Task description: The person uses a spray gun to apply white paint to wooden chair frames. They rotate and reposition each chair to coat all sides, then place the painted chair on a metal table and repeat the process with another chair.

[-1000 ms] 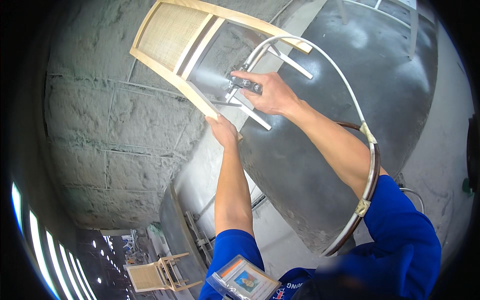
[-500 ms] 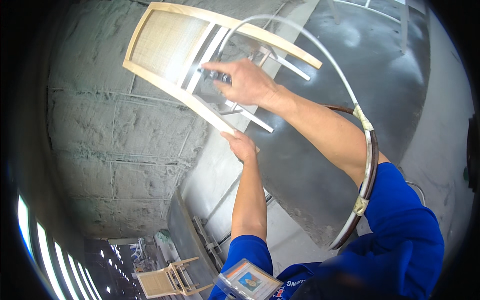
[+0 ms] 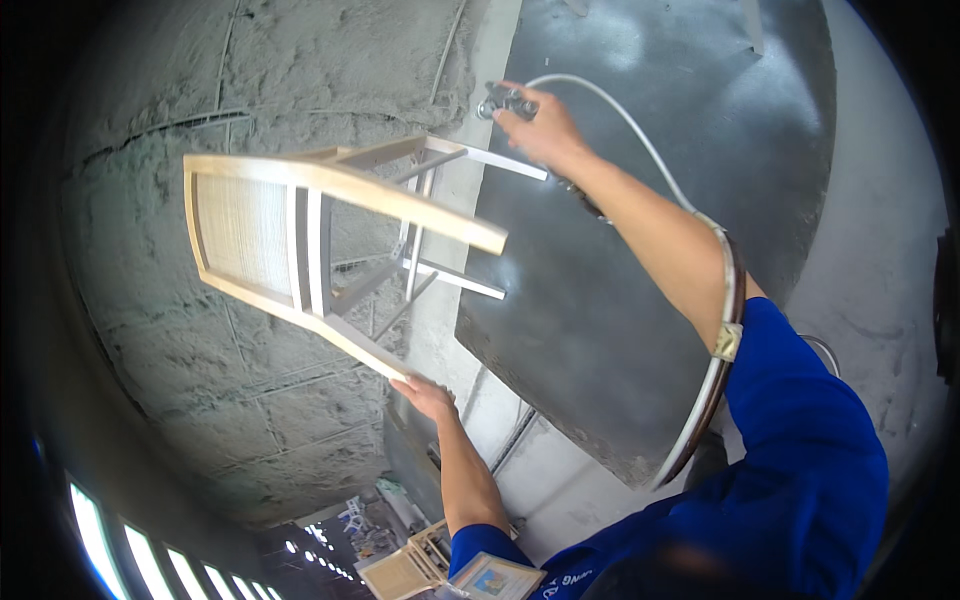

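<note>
A pale wooden chair frame (image 3: 300,235) with a woven seat panel lies tipped on its side over the grey work surface (image 3: 640,250). My left hand (image 3: 425,395) grips the lower end of one long rail of the chair. My right hand (image 3: 535,125) is raised beyond the chair's legs and is shut on a small metal spray gun (image 3: 505,100). A whitish hose (image 3: 640,150) runs from the gun back along my right arm and over my blue sleeve.
A rough grey concrete wall (image 3: 250,80) fills the left side. A pale floor strip (image 3: 880,250) lies to the right of the dark surface. More wooden chair frames (image 3: 415,565) stand low in the view, by a bright window band (image 3: 120,550).
The chair has swung down and to the left, its seat panel now facing me more squarely. My right hand with the spray gun has moved up and away from the chair's legs.
</note>
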Action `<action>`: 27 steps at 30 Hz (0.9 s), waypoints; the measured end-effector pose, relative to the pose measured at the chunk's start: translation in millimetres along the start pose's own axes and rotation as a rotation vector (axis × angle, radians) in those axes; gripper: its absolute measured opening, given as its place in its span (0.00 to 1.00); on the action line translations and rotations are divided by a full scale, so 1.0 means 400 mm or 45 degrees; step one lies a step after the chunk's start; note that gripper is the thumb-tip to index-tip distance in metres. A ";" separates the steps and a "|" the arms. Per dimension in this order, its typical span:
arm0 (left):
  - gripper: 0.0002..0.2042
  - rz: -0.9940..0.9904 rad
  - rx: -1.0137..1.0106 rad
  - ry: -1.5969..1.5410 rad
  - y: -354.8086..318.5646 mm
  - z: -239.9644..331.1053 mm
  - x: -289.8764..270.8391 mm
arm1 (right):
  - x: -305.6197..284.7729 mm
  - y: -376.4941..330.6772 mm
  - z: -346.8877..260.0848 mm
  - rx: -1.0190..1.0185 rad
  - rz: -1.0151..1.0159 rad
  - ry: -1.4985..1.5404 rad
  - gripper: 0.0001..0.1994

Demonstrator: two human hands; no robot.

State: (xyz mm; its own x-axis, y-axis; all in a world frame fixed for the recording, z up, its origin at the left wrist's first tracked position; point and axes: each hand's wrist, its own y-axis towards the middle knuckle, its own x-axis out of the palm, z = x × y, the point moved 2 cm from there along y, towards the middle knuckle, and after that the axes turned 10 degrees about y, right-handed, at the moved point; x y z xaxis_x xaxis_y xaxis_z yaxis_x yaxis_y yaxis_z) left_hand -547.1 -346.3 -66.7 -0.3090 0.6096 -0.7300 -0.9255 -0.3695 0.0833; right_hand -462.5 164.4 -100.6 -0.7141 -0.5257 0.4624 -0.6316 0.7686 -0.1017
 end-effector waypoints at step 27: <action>0.31 0.163 0.215 0.401 0.035 -0.041 -0.009 | 0.022 0.276 -0.006 0.133 -0.147 0.124 0.25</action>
State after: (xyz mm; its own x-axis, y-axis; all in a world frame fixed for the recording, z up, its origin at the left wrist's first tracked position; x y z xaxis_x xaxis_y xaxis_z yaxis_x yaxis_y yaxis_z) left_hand -555.3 -365.1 -74.2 -0.3664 0.3105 -0.8771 -0.9150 -0.2916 0.2790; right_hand -537.7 245.5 -105.6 -0.6055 -0.5666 0.5589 -0.7393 0.6603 -0.1316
